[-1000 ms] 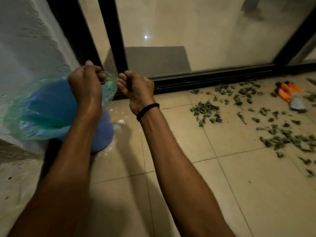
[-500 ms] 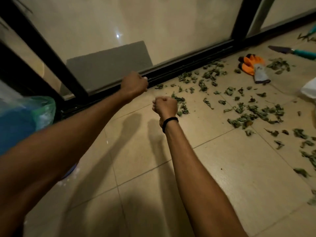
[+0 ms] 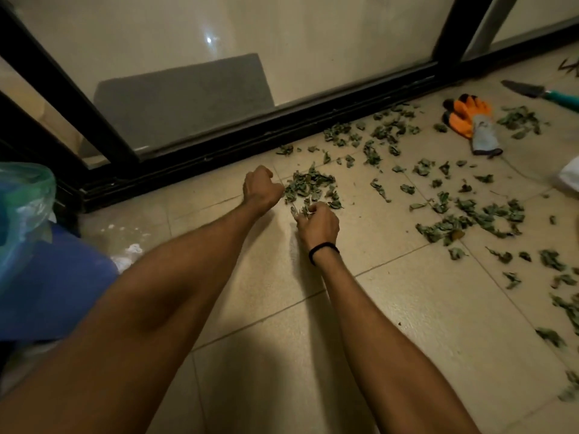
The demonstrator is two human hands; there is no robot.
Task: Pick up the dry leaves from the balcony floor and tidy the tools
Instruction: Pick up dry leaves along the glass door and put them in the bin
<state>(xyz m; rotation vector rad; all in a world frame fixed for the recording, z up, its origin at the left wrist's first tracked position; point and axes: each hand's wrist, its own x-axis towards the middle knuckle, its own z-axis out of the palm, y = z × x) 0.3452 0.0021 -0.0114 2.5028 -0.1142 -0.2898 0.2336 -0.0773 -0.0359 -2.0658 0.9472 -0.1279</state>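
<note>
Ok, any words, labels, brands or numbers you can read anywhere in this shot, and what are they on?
None: no text in this view can be read.
Glove cuff: any print there is too blurred to tell.
Trowel, bin, bag: no lettering shows.

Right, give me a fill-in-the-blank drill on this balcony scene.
1. The right hand grips a clump of dry ____.
2. The band on the right wrist is ____.
3. The gardening gloves have ____ fingers.
4. The blue bin stands on the person's ____ side.
Missing words: leaves; black; orange; left.
</note>
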